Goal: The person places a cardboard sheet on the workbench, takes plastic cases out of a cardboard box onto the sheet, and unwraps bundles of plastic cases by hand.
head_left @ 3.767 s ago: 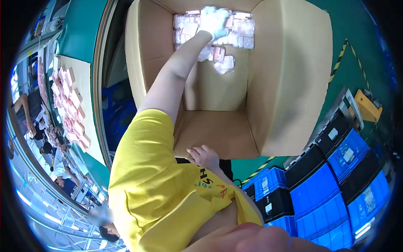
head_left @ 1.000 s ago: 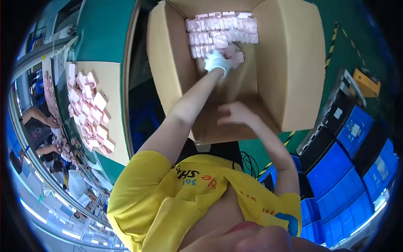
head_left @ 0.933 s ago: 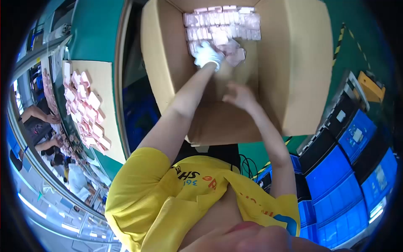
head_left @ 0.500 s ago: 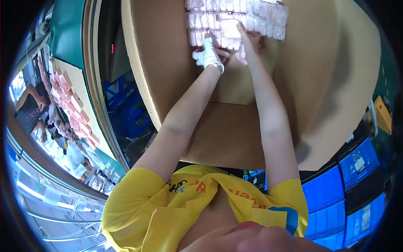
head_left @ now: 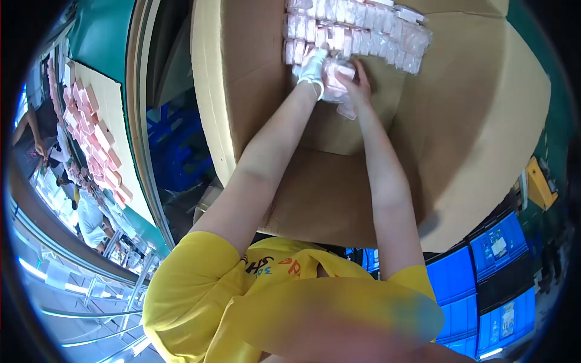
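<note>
A large open cardboard box [head_left: 321,199] holds several rows of clear-wrapped pink packets [head_left: 369,21] along its far side. At the near row's end is my gloved left hand [head_left: 311,68], its fingers closed on a pink packet against the row. Just right of it, my bare right hand [head_left: 358,85] has thumb and fingers around a loose bunch of pink packets [head_left: 334,81]. The bunch lies between both hands, and one packet [head_left: 347,110] hangs lower, below the right fingers. The fingertips of both hands are partly hidden by the packets.
Left of the box, a green table [head_left: 100,36] bears a board [head_left: 130,163] with many pink pieces [head_left: 91,136]. Other people [head_left: 36,139] are at the far left. Blue and black crates [head_left: 451,275] stand at the lower right, near a yellow bracket [head_left: 538,184].
My left hand has moved from atop the far packets to the near row. My right hand has come from the box's near edge into the box and taken hold of loose packets.
</note>
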The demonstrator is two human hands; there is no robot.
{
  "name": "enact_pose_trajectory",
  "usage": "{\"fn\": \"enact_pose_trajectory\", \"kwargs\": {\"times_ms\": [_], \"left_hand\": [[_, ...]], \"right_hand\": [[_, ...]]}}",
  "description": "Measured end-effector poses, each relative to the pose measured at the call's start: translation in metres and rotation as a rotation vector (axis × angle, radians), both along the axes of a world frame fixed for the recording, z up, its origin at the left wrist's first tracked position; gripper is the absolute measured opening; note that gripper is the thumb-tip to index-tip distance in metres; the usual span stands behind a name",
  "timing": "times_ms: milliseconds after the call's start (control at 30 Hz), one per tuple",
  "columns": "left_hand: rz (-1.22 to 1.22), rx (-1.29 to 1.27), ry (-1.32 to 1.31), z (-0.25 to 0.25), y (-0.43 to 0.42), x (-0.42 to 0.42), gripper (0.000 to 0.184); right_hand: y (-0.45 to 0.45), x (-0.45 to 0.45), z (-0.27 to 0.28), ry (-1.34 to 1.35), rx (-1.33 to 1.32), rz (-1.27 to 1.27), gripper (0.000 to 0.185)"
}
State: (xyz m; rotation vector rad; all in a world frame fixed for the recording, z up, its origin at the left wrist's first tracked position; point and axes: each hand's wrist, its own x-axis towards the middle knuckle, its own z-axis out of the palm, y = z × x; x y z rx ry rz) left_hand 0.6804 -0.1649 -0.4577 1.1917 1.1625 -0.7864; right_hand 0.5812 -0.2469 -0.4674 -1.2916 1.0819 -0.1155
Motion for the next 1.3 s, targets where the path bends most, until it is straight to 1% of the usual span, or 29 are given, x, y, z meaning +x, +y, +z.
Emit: {"fn": "enact_pose_trajectory", "kwargs": {"times_ms": [33,67,100,133,167,200,233,267,300,333,400,467,500,567,633,667,733,767,800,833,867,933,1000,1067,1133,1167,1233,1300], "left_hand": [[0.005,0.004,-0.002,-0.005,0.001,0.006,0.077],[-0.015,-0.031,0.018,-0.010,0.004,0.009,0.071],[-0.036,-0.065,0.039,-0.013,0.008,0.012,0.065],[-0.060,-0.101,0.059,-0.014,0.012,0.011,0.059],[-0.058,-0.095,0.058,-0.012,0.015,0.007,0.059],[-0.106,-0.033,-0.069,-0.007,0.016,-0.002,0.058],[-0.153,0.029,-0.195,0.000,0.017,-0.012,0.057],[-0.198,0.089,-0.318,0.009,0.018,-0.023,0.056],[-0.194,0.088,-0.315,0.019,0.020,-0.033,0.056],[-0.241,0.062,-0.323,0.032,0.020,-0.041,0.055],[-0.330,0.000,-0.347,0.058,0.015,-0.058,0.054],[-0.302,-0.064,-0.361,0.077,0.008,-0.082,0.054],[-0.285,-0.117,-0.375,0.088,0.004,-0.092,0.054],[-0.256,-0.178,-0.405,0.132,0.002,-0.106,0.055],[-0.360,-0.127,-0.382,0.206,0.001,-0.113,0.061],[-0.343,-0.142,-0.403,0.228,0.005,-0.120,0.061],[-0.394,-0.285,-0.525,0.269,0.018,-0.130,0.060],[-0.367,-0.292,-0.558,0.295,0.027,-0.131,0.060],[-0.385,-0.342,-0.656,0.325,0.040,-0.129,0.062],[-0.400,-0.376,-0.760,0.353,0.058,-0.125,0.063],[-0.358,-0.349,-0.800,0.381,0.080,-0.120,0.063],[-0.336,-0.322,-0.957,0.433,0.133,-0.109,0.064],[-0.261,-0.242,-1.081,0.464,0.190,-0.100,0.064],[-0.223,-0.203,-1.182,0.470,0.256,-0.093,0.061],[-0.140,-0.135,-1.270,0.475,0.330,-0.082,0.061],[-0.024,-0.127,-1.253,0.480,0.370,-0.083,0.061],[0.202,-0.131,-1.207,0.477,0.453,-0.094,0.060],[0.182,0.222,-1.143,0.465,0.527,-0.102,0.056]], "right_hand": [[-0.007,0.011,-0.006,-0.008,0.098,0.128,0.063],[-0.007,0.016,-0.010,-0.013,0.202,0.255,0.061],[-0.004,0.018,-0.001,-0.013,0.213,0.258,0.061],[-0.001,0.016,0.010,-0.008,0.388,0.190,0.060],[0.002,0.014,0.025,-0.003,0.560,0.121,0.060],[0.006,0.011,0.033,-0.002,0.729,0.051,0.059],[0.012,0.007,0.037,-0.004,0.731,0.055,0.059],[0.020,-0.004,0.035,-0.031,0.711,-0.015,0.056],[0.027,-0.017,0.034,-0.054,0.689,-0.085,0.053],[0.031,-0.030,0.036,-0.078,0.661,-0.154,0.050],[0.032,-0.055,0.046,-0.102,0.658,-0.185,0.049],[0.029,-0.075,0.069,-0.159,0.670,-0.253,0.047],[0.024,-0.081,0.089,-0.164,0.658,-0.238,0.047],[0.016,-0.095,0.136,-0.083,0.548,-0.242,0.048],[0.010,-0.109,0.184,-0.109,0.453,-0.203,0.052],[0.008,-0.116,0.209,-0.155,0.407,-0.187,0.053],[0.014,-0.123,0.263,-0.225,0.323,-0.160,0.055],[0.021,-0.123,0.291,-0.251,0.287,-0.145,0.055],[0.026,-0.129,0.305,-0.298,0.229,-0.136,0.056],[0.038,-0.127,0.322,-0.350,0.181,-0.120,0.058],[0.054,-0.122,0.339,-0.378,0.194,-0.065,0.058],[0.104,-0.093,0.388,-0.545,0.074,-0.001,0.061],[0.154,-0.070,0.414,-0.625,0.122,0.134,0.059],[0.214,-0.044,0.433,-0.706,0.164,0.264,0.053],[0.287,-0.015,0.428,-0.748,0.215,0.400,0.052],[0.323,-0.006,0.425,-0.755,0.239,0.463,0.051],[0.407,0.008,0.413,-0.693,0.428,0.621,0.049],[0.489,0.013,0.414,-0.614,0.483,0.784,0.046]]}}
